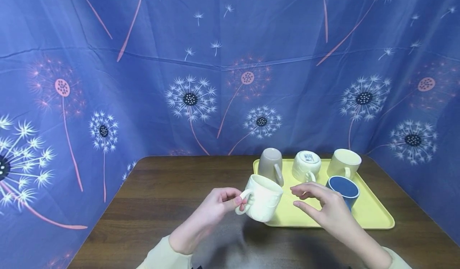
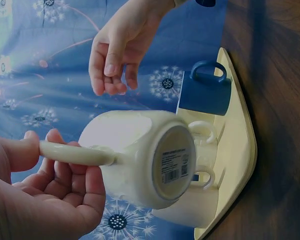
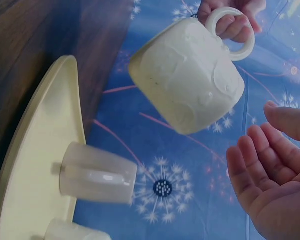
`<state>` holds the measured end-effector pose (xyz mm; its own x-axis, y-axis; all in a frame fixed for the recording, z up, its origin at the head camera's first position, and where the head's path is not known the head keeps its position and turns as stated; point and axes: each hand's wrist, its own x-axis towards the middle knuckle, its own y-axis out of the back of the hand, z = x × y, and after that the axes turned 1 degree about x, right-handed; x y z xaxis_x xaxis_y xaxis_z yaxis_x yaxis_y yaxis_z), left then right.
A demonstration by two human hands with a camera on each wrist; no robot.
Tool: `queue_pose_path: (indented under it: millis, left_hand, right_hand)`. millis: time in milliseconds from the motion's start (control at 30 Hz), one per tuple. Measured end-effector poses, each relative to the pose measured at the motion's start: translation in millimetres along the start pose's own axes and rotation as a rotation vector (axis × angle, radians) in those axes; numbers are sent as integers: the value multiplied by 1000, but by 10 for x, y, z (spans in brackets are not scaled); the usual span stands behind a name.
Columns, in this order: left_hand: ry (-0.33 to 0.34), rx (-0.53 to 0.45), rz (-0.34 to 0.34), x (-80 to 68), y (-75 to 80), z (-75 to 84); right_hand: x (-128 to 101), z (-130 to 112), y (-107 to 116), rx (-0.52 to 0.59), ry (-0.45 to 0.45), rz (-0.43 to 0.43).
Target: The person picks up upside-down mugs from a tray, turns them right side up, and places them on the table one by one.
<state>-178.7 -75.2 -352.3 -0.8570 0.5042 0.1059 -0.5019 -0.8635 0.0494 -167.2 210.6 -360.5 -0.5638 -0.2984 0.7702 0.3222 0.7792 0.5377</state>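
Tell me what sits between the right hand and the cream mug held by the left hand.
Nothing. In the head view only a gap of bare yellow tray shows between the right hand and the cream mug, whose handle the left hand grips.

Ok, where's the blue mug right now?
In the head view the blue mug stands upright on the right half of the yellow tray, in front of a cream mug and just behind the right hand.
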Motion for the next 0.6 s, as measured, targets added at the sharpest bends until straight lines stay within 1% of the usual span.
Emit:
queue_pose_path:
  millis: [67,200,300,433,600]
  left_hand:
    - [-2,-4,26,4,12,-2]
    - [16,-10,82,0,32,6]
    - [13,-14,114,2,51,4]
    - [2,-11,154,19,75,-29]
    - [4,-22,234,57,108,-88]
  right_hand:
    - [-8,5,44,-14,-27,3]
    - [-30,9,127,3,-101,-12]
    - [-51,20,180,22,-148,-23]
    - [-96,49,252,-2,-209,-12]
    - [-177,104,352,-39,-295,3]
